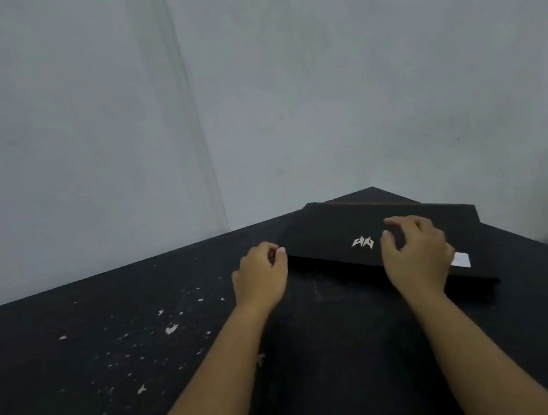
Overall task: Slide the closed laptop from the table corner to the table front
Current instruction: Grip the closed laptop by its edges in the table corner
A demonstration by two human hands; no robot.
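Observation:
A closed black laptop (338, 234) with a silver logo and a white sticker lies at the far right corner of the black table (110, 348). My left hand (260, 278) sits at the laptop's near left corner, fingers curled, fingertips touching its edge. Over the lid, just right of the logo, is my right hand (416, 252), its fingers spread and bent down onto the surface. Whether either hand presses or grips firmly cannot be told.
The table top is scuffed with several white chips on its left half. Grey walls meet in a corner behind the table. The table's right edge runs diagonally down past the laptop, with pale floor beyond.

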